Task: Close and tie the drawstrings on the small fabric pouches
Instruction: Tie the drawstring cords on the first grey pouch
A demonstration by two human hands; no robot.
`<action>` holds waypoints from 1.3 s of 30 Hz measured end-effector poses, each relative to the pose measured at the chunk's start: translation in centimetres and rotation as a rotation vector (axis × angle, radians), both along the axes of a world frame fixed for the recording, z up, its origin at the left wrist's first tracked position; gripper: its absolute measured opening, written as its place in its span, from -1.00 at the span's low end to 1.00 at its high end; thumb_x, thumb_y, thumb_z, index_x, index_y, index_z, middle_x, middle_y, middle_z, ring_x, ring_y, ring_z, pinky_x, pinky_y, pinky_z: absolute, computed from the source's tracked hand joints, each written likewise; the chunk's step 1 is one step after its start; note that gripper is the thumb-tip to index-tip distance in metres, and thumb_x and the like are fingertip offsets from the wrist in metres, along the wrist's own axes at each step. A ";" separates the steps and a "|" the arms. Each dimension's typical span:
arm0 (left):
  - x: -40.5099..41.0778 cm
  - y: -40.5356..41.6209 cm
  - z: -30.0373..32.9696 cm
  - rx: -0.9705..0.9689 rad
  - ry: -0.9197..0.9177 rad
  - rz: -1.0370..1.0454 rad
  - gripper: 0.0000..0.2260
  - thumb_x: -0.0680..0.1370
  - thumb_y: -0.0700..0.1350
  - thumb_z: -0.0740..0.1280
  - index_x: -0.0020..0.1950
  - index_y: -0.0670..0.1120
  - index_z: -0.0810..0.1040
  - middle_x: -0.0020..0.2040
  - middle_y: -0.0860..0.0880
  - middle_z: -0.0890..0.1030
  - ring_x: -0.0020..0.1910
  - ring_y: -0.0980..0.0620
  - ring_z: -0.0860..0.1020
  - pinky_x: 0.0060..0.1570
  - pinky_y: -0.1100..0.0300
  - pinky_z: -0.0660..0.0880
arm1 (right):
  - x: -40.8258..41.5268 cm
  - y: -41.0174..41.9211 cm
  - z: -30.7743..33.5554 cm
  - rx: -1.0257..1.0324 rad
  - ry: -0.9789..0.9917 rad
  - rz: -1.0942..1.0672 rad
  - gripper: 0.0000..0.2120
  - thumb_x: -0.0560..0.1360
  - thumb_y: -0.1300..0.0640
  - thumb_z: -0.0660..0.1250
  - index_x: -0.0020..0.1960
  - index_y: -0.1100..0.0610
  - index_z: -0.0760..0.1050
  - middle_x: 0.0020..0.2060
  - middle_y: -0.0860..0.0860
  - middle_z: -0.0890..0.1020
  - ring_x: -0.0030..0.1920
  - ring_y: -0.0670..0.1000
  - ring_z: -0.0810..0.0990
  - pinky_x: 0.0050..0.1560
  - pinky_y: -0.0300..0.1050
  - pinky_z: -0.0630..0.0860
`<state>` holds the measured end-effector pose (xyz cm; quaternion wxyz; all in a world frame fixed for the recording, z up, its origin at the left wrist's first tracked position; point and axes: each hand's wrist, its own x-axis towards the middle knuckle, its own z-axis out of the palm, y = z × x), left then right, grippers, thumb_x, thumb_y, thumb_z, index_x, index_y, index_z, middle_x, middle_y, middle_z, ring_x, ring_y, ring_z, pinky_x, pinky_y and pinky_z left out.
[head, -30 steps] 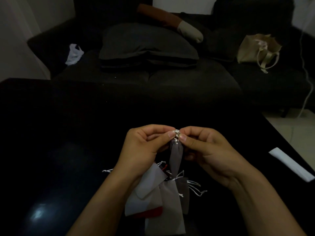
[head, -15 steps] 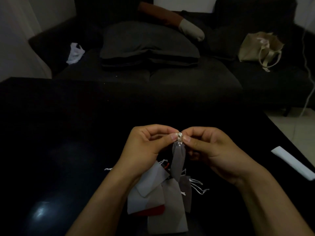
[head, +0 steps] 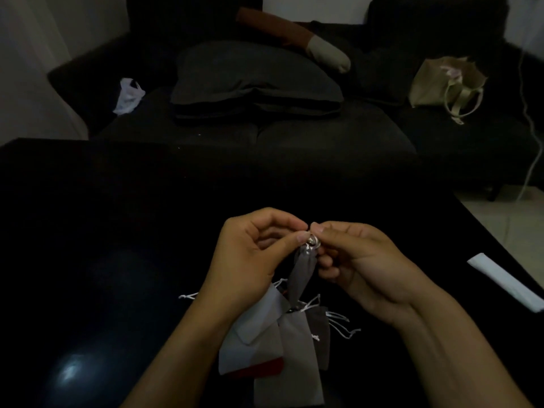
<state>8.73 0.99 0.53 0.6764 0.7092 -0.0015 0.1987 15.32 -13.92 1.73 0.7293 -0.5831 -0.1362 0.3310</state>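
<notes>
Both hands, left hand (head: 250, 257) and right hand (head: 362, 266), raised with fingers curled, pinch the white drawstring (head: 311, 242) atop a soft, gathered grey pouch (head: 301, 275) hanging above flat fabric pouches (head: 282, 348).

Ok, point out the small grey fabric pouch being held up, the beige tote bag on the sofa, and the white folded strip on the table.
small grey fabric pouch (head: 301, 273): head view, hanging body.
beige tote bag (head: 432, 83): head view, front panel.
white folded strip (head: 506, 282): head view, middle.
</notes>
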 end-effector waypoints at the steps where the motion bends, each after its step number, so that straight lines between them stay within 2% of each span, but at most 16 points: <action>1: 0.0 0.0 0.1 0.026 -0.013 -0.008 -0.90 0.46 -0.31 0.42 -0.06 -0.18 0.66 -0.17 -0.03 0.72 -0.15 0.10 0.70 -0.14 0.35 0.56 | 0.0 0.0 0.1 0.021 0.036 -0.005 -0.83 0.51 0.16 0.33 -0.22 0.22 0.52 -0.38 0.03 0.46 -0.41 -0.12 0.35 -0.44 -0.30 0.23; 6: -0.3 -0.1 0.2 0.066 -0.029 -0.045 -0.84 0.39 -0.26 0.46 -0.04 -0.20 0.68 -0.13 -0.04 0.73 -0.11 0.07 0.71 -0.10 0.31 0.59 | 0.0 0.3 0.0 0.053 0.162 -0.056 -0.88 0.45 0.19 0.35 -0.22 0.22 0.52 -0.38 0.05 0.45 -0.43 -0.12 0.36 -0.48 -0.33 0.25; 10: -0.3 -0.5 -0.1 0.129 -0.042 0.042 -0.86 0.39 -0.29 0.50 -0.07 -0.21 0.69 -0.18 -0.02 0.73 -0.15 0.11 0.71 -0.13 0.32 0.59 | -0.1 0.8 -0.3 0.069 0.217 -0.107 -0.89 0.44 0.23 0.35 -0.26 0.21 0.52 -0.38 0.06 0.46 -0.44 -0.11 0.39 -0.49 -0.35 0.28; 13: 0.0 -0.9 -0.1 -0.026 -0.021 0.080 -0.94 0.45 -0.32 0.44 -0.09 -0.24 0.68 -0.21 -0.06 0.73 -0.20 0.09 0.71 -0.18 0.33 0.58 | -0.2 0.9 0.0 0.117 0.237 -0.126 -0.90 0.39 0.20 0.37 -0.27 0.19 0.50 -0.39 0.05 0.47 -0.43 -0.11 0.40 -0.47 -0.35 0.32; 17: 0.3 -1.2 -0.2 -0.252 0.061 0.062 -0.92 0.53 -0.27 0.35 -0.06 -0.21 0.64 -0.19 -0.11 0.72 -0.21 0.07 0.69 -0.20 0.31 0.58 | -0.6 1.0 0.0 0.169 0.216 -0.131 -0.91 0.39 0.20 0.37 -0.28 0.17 0.51 -0.38 0.05 0.50 -0.41 -0.11 0.43 -0.47 -0.36 0.37; 21: 0.3 -0.9 0.1 -0.355 0.106 0.107 -0.89 0.57 -0.23 0.31 -0.02 -0.26 0.60 -0.24 -0.14 0.68 -0.28 0.05 0.65 -0.28 0.26 0.58 | -0.5 1.1 -0.1 0.192 0.178 -0.128 -0.92 0.38 0.20 0.36 -0.26 0.19 0.51 -0.37 0.06 0.51 -0.40 -0.11 0.45 -0.47 -0.34 0.39; 23: 0.3 -0.9 0.1 -0.364 0.117 0.118 -0.88 0.58 -0.24 0.31 -0.01 -0.28 0.59 -0.26 -0.16 0.67 -0.32 0.04 0.64 -0.32 0.25 0.58 | -0.5 1.1 -0.3 0.169 0.091 -0.158 -0.91 0.43 0.21 0.35 -0.23 0.21 0.50 -0.37 0.07 0.51 -0.40 -0.10 0.43 -0.46 -0.33 0.39; 26: 0.3 -0.9 0.0 -0.342 0.108 0.196 -0.90 0.58 -0.24 0.31 -0.02 -0.25 0.61 -0.27 -0.11 0.70 -0.32 0.08 0.66 -0.31 0.30 0.57 | -0.6 1.1 -0.4 -0.028 -0.255 -0.273 -0.84 0.53 0.28 0.33 -0.24 0.24 0.53 -0.41 0.10 0.51 -0.41 -0.05 0.44 -0.44 -0.29 0.40; 30: 0.2 -0.8 0.0 -0.356 0.081 0.277 -0.89 0.58 -0.26 0.31 0.00 -0.27 0.60 -0.19 -0.17 0.71 -0.21 0.02 0.71 -0.21 0.30 0.60 | -0.4 1.1 -0.5 -0.166 -0.561 -0.336 -0.81 0.52 0.30 0.38 -0.28 0.19 0.55 -0.45 -0.03 0.56 -0.41 -0.17 0.49 -0.39 -0.33 0.41; 32: 0.1 -0.8 -0.1 -0.342 0.083 0.314 -0.90 0.58 -0.25 0.32 -0.01 -0.24 0.61 -0.19 -0.15 0.71 -0.18 0.01 0.71 -0.19 0.30 0.60 | -0.3 1.1 -0.7 -0.198 -0.637 -0.346 -0.81 0.51 0.29 0.39 -0.28 0.18 0.56 -0.44 0.00 0.57 -0.40 -0.15 0.50 -0.38 -0.31 0.43; 36: 0.2 -1.2 -0.4 -0.400 0.093 0.341 -0.91 0.58 -0.23 0.33 -0.02 -0.22 0.62 -0.17 -0.15 0.71 -0.14 -0.04 0.71 -0.11 0.19 0.63 | -0.1 1.4 -1.3 -0.275 -0.768 -0.407 -0.83 0.50 0.23 0.42 -0.27 0.12 0.58 -0.37 0.04 0.63 -0.32 0.01 0.61 -0.27 -0.13 0.55; 39: 0.4 -1.4 -0.6 -0.459 0.112 0.308 -0.90 0.58 -0.22 0.32 0.00 -0.23 0.61 -0.15 -0.15 0.72 -0.12 -0.03 0.71 -0.11 0.21 0.63 | 0.3 0.9 -1.4 -0.337 -0.804 -0.358 -0.87 0.52 0.16 0.41 -0.21 0.10 0.59 -0.32 -0.01 0.65 -0.28 -0.07 0.62 -0.22 -0.17 0.55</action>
